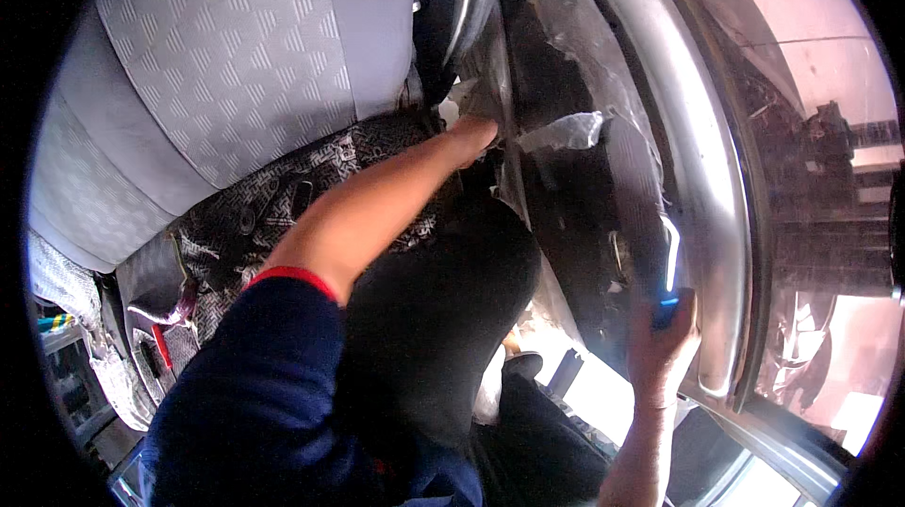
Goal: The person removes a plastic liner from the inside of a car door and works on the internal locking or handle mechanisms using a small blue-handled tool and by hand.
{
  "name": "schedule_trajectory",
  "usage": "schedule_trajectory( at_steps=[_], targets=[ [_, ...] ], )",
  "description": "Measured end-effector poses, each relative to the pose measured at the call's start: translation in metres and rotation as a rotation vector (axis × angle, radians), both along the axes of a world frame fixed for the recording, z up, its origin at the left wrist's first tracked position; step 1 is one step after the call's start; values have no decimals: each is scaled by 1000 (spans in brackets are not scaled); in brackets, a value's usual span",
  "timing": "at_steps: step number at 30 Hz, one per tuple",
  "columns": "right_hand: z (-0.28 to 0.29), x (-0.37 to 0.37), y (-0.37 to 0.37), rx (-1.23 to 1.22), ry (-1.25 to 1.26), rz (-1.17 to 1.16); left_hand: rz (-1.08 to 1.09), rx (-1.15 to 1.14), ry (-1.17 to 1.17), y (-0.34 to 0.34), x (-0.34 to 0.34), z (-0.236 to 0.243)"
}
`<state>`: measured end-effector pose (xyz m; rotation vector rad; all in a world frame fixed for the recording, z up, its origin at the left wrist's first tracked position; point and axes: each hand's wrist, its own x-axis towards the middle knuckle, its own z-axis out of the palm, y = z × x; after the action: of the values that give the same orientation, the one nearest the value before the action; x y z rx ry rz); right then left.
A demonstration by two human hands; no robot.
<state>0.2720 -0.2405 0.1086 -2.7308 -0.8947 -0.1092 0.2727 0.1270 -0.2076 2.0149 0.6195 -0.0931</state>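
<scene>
My left hand (474, 138) reaches to a narrow vertical edge (501, 83) with torn clear plastic, beside the grey patterned seat (217, 55); its fingertips are hidden, so I cannot tell whether it grips. My right hand (665, 337) is closed on a blue-handled tool (668, 309) with a bright, bent upper part, held against a dark door panel (566, 224). Torn, wrinkled plastic sheeting (575, 130) clings to that panel, just inside a long silver frame (707, 187).
Patterned cloth with dark small items (236, 215) lies under the seat. A red-handled tool (160, 347) is at the lower left. My knee (452, 300) is bent between my arms. Glass (820, 243) curves along the right, beyond the frame.
</scene>
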Motion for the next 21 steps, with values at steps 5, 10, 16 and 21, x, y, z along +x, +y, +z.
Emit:
schedule_trajectory(
  at_steps=[5, 10, 16, 21],
  targets=[
    [-17, 0, 8, 91, -80, -213, 579, -640, -190, 38, 47, -109],
    [-33, 10, 6, 96, -239, -387, 900, -904, -171, 39, 118, -151],
    [-48, 21, -6, 139, -242, -464, 965, -1376, -719, 75, 139, -193],
    [-55, 25, -25, 136, -351, -364, 1082, -1435, -755, 77, 152, -163]
  ],
)
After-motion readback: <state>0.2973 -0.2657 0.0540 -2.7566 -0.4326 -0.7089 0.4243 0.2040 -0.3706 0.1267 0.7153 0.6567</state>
